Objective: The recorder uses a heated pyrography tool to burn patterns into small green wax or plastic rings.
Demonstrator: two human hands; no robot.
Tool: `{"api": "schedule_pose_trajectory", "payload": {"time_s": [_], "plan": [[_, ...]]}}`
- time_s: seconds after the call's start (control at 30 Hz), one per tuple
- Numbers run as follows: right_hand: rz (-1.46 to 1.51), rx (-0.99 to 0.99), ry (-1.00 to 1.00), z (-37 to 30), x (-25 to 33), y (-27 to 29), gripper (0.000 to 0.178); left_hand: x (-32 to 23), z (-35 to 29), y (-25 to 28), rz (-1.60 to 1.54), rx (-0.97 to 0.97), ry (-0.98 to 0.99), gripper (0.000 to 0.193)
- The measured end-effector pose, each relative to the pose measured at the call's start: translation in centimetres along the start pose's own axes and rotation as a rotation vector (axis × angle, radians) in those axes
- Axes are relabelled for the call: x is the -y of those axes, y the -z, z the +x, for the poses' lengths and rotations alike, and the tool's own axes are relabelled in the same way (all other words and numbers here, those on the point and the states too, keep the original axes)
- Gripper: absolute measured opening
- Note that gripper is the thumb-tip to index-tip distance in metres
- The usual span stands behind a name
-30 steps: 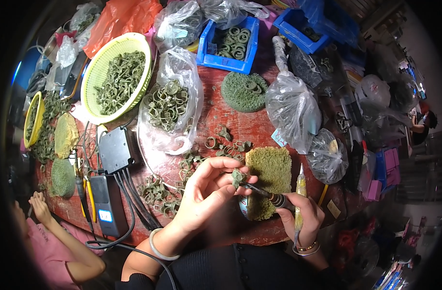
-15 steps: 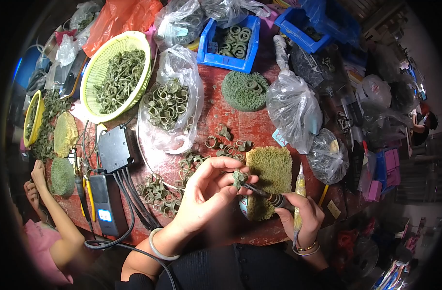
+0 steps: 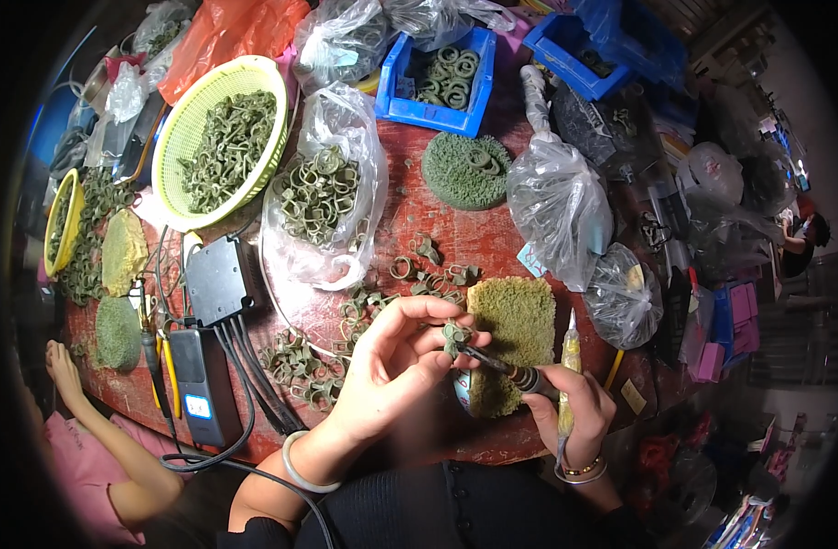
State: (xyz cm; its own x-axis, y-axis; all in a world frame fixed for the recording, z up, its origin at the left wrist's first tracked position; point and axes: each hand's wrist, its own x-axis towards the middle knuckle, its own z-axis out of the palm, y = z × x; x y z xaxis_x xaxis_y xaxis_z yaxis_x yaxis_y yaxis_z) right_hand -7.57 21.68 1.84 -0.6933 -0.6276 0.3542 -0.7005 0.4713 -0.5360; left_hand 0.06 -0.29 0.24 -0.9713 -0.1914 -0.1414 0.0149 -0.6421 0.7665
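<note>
My left hand pinches a small dark green ring-like piece between thumb and fingers. In my right hand is a pen-like heated tool with a dark grip; its thin metal tip touches or nearly touches the green piece. A second tool, a yellow-wrapped pen with a pale pointed tip, stands upright between the fingers of the same hand. Beneath the work lies a yellow-green textured block. Loose green rings are spread to the left of my left hand.
A yellow basket, a plastic bag of rings and a blue bin stand further back. A round green pad carries rings. At left are a black control box with cables and another person's arm.
My hands and the held piece stay almost still. At the left, the other person's arm has shifted, and one of their hands no longer shows.
</note>
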Motion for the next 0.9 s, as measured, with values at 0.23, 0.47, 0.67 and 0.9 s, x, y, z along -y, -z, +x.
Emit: {"api": "schedule_pose_trajectory", "payload": {"time_s": [0.23,0.47,0.67,0.9], "plan": [[0.019,-0.037,0.036,0.2,-0.3,-0.4,0.032,0.0,0.0,0.0,0.008,-0.004,-0.006,0.040],[0.010,-0.116,-0.121,0.3,-0.4,2.0,0.030,-0.5,0.2,0.5,-0.153,-0.003,-0.088,0.041],[-0.184,-0.070,-0.095,-0.3,-2.0,2.4,0.033,-0.8,0.4,1.0,0.567,-0.328,-0.179,0.016],[-0.170,-0.060,-0.090,-0.1,-1.5,2.3,0.035,0.6,0.3,-0.3,1.517,-0.130,-0.484,0.026]]}}
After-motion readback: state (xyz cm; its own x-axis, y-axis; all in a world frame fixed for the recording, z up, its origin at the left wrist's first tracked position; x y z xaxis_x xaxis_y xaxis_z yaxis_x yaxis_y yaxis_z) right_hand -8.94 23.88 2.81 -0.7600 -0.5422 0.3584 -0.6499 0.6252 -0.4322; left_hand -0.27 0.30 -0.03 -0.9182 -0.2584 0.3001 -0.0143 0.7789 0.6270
